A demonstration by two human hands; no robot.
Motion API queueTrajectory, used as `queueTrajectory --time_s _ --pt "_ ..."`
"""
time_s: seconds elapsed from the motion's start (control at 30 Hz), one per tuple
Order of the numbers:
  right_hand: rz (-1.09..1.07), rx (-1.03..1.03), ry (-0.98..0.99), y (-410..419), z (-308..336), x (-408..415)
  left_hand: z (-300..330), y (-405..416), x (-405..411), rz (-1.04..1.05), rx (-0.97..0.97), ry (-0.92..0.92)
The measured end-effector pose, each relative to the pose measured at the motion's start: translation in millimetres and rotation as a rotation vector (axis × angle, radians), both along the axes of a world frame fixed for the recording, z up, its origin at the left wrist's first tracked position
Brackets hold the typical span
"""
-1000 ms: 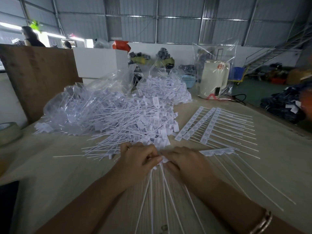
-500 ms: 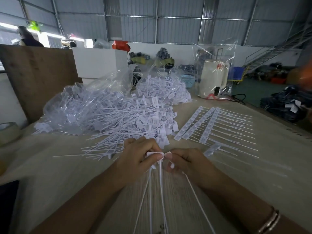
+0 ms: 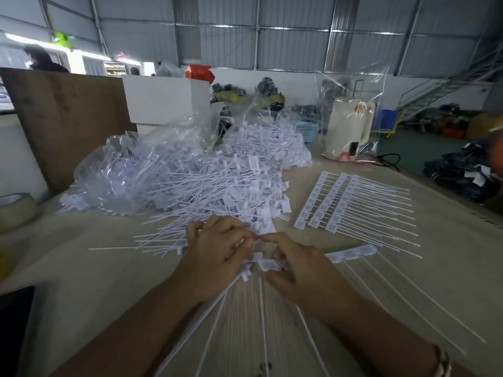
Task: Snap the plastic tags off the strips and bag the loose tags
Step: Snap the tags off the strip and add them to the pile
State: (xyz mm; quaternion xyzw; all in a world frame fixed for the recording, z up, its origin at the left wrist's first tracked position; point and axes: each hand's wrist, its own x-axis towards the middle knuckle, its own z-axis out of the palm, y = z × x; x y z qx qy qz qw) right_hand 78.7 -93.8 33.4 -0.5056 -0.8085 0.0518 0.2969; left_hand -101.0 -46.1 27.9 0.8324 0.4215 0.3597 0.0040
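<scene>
1. Tape roll [image 3: 15,213] sits at the far left table [image 3: 81,268] edge, well clear of the work.
2. Clear bag [image 3: 130,170] behind-left already holds loose tags; a big loose tag pile [image 3: 217,197] spills from it toward the hands.
3. Left hand [image 3: 215,257]: grip clenched round a bunch of snapped-off tags, thumb and forefinger pinching at the tag heads. Tails fan out toward the camera, long axis running roughly near-far.
4. Right hand [image 3: 296,270]: pinching the current strip [image 3: 351,253] at its left end, meeting the left fingertips. Strip spine lies left-right on the table; its tails run toward the near right.
5. Unbroken strips [image 3: 340,202] lie further right, heads left, tails pointing right.
6. Risks, my read: left bunch looks full, so another snap could spill tags; twisting off-axis could tear a tail rather than the joint; long tails may tangle when bagged.
</scene>
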Motion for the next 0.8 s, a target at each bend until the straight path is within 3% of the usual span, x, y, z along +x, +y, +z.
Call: queueTrajectory --time_s 0.07,0.13,0.27,0.53,0.8 --pt "0.001 0.062 0.001 0.3 -3.1 -2.7 0.7 -1.7 3.6 -0.057 -0.058 -0.073" --pt "0.010 0.102 0.044 -0.1 -3.2 -4.5 0.3 -5.8 13.6 -0.071 -0.083 -0.027" --pt "0.008 0.056 0.063 0.4 7.1 9.0 2.6 -4.3 16.2 -0.073 -0.200 -0.089" --pt "-0.035 0.106 -0.194 7.5 1.9 18.9 -3.7 -2.7 10.8 -0.065 -0.195 -0.009" --pt "0.049 -0.113 0.093 9.2 5.7 24.0 4.0 -6.9 3.5 -0.247 -0.185 -0.027"
